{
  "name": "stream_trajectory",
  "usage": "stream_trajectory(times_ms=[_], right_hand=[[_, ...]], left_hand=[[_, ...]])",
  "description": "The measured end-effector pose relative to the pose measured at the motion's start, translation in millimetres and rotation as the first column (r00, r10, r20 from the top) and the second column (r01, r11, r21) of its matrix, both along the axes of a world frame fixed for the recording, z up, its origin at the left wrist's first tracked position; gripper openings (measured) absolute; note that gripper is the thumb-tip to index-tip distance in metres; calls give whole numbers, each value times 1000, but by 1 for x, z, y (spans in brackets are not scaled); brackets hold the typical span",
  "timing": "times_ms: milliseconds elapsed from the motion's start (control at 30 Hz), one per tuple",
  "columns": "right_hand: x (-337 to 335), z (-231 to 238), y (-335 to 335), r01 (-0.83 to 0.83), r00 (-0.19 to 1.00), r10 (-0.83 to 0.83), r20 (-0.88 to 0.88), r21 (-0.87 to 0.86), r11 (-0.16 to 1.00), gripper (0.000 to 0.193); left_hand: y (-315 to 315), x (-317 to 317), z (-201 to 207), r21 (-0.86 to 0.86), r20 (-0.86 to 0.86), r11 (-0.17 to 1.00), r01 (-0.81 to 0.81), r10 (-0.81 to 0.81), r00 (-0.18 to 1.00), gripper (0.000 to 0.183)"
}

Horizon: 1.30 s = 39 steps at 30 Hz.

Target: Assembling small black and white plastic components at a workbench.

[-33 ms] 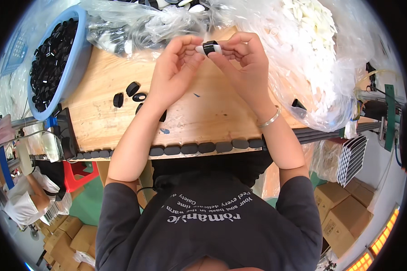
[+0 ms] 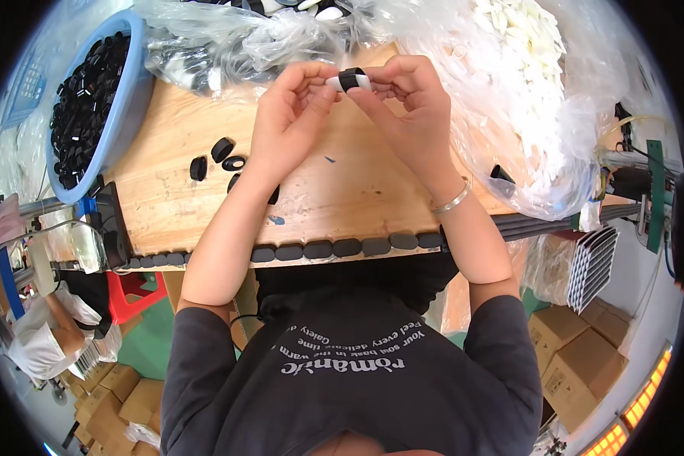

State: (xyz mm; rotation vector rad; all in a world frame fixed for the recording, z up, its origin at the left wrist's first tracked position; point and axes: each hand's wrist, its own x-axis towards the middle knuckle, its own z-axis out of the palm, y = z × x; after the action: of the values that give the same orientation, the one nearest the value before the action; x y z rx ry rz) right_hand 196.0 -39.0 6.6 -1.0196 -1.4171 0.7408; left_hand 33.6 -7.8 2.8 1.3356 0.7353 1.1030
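Matt black rubbery ring, smooth bare-wood tabletop, crinkled glossy plastic bags.

Looks like a small factory or assembly workshop, not a home. Shown by a plain wooden counter with a row of black oval pieces set along its front edge, a blue basket full of small black plastic rings, and clear plastic bags stuffed with many white parts. Also by brown cardboard boxes stacked on the floor at both sides, a red stool below, and another person sitting nearby.
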Motion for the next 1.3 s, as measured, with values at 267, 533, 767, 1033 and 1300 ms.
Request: stream_trajectory(times_ms=[267, 533, 767, 1033, 1300], right_hand=[[0, 3, -4, 115, 965, -144, 219, 138, 984, 21], [1, 2, 0, 51, 925, -174, 337, 345, 937, 24], [5, 0, -2, -82, 997, 81, -16, -32, 996, 18], [5, 4, -2, -189, 951, 126, -283, -207, 960, 17], [1, 3, -4, -135, 926, 47, -375, -212, 968, 16]], left_hand=[[1, 0, -5, -39, 0, 997, 60, -60, 998, 14], [-1, 4, -4, 387, -163, 920, -59, 131, 978, 31], [-2, 4, -3, 300, -102, 951, -75, 110, 989, 27], [-2, 0, -3, 122, -80, 990, -67, 77, 994, 9], [-10, 10, -4, -96, 56, 995, -14, 20, 998, 11]])
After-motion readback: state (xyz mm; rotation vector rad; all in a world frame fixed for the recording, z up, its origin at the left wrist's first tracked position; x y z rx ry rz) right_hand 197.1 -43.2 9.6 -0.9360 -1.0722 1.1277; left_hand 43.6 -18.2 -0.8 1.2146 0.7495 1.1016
